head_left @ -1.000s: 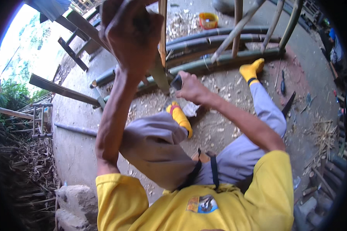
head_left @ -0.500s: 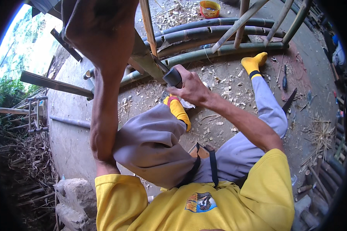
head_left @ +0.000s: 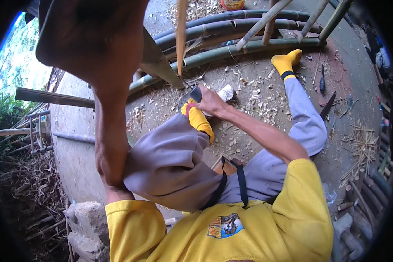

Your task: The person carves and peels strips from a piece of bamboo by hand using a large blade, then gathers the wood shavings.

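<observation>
My left hand looms large and dark at the upper left, raised close to the view; its fingers and anything in them are hidden. My right hand is closed around a tool with a thick dark handle, low beside my bent foot in a yellow sock. Its blade is hard to make out. Above that hand, a narrow pale split bamboo strip stands upright, blurred. Just left of the strip, a wider bamboo piece slants down to the ground. A crumpled white thing lies beyond my right wrist.
Long green bamboo poles lie across the far ground, with thinner poles leaning over them. Shavings are scattered about. A dark-handled tool and a dark blade lie at right. A flat slat juts out at left.
My right hand has moved down with the dark-handled tool, away from the bamboo strip toward my foot. My left hand has shifted left and looms larger.
</observation>
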Demonstrator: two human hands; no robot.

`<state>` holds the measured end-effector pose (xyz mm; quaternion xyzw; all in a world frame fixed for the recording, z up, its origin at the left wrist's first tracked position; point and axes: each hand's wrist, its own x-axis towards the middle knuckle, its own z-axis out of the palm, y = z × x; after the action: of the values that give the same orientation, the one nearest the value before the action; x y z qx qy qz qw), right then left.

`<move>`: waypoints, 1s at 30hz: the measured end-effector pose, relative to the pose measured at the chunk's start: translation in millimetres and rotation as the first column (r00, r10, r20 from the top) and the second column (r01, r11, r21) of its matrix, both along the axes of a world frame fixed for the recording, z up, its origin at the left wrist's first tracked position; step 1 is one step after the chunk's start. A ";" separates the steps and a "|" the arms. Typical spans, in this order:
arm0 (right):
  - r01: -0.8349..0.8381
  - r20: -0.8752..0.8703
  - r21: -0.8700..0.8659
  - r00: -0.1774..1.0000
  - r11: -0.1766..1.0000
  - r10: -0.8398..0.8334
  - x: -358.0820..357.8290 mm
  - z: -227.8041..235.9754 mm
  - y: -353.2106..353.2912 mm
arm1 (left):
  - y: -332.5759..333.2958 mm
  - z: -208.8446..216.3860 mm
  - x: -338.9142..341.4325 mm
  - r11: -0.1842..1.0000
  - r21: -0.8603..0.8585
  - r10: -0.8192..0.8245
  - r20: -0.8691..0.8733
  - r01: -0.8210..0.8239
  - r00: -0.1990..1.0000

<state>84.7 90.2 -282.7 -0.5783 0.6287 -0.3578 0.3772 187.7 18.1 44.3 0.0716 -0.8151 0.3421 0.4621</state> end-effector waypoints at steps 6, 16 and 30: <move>-0.037 -0.460 -0.096 0.888 0.995 -0.011 -54.6 3.0 -2.4 | -12.9 -17.1 -16.5 0.941 0.186 -0.222 -0.289 0.282 0.931; 0.299 0.080 -0.086 0.953 0.950 -0.292 -14.9 92.3 127.9 | -8.4 -21.2 -8.1 0.292 0.664 -0.253 -0.640 0.688 0.725; 0.440 0.112 0.004 0.892 0.898 -0.437 -26.9 53.7 117.4 | -19.6 -55.7 -73.3 -0.164 0.784 -0.344 -0.614 0.598 0.710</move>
<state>57.8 207.6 -228.9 -0.4051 0.7174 -0.4715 0.3146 114.4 -1.5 -11.3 0.0867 -0.7321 -0.5029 0.4512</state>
